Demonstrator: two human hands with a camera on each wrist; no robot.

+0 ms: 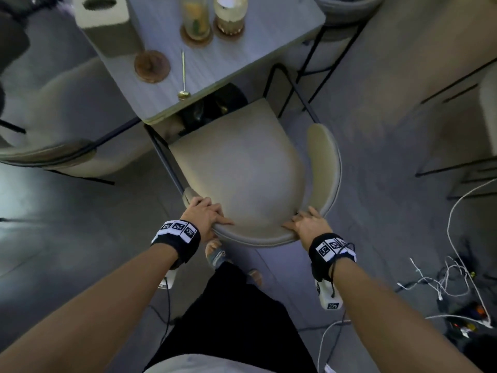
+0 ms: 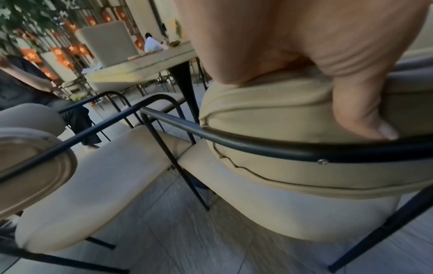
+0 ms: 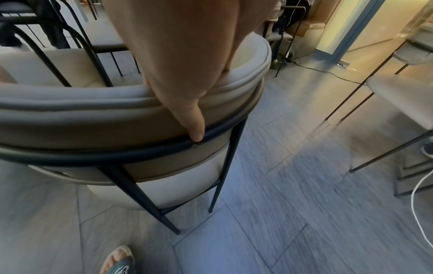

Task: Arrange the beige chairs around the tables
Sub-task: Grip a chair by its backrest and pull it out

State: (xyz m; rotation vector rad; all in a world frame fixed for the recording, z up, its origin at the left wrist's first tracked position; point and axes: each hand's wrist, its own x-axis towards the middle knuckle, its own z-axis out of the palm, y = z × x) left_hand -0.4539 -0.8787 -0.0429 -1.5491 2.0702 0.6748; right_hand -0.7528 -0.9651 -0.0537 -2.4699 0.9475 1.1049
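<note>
At the table (image 1: 242, 52), your left hand (image 1: 204, 211) and right hand (image 1: 309, 224) grip the beige chair (image 1: 242, 170) back; next, push it in straight.

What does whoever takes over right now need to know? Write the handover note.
Left hand: grips the left end of the beige chair's curved backrest, thumb down its outer face.
Right hand: holds the right side of the same backrest, thumb reaching the black frame rail.
Chair: front of the seat is partly under the table edge, between the table's black legs.
Table holds two drinks, coasters and a gold spoon, so push gently.
Left: slide this chair further in if wanted. Other beige chairs stand to the left and far right; check them.
</note>
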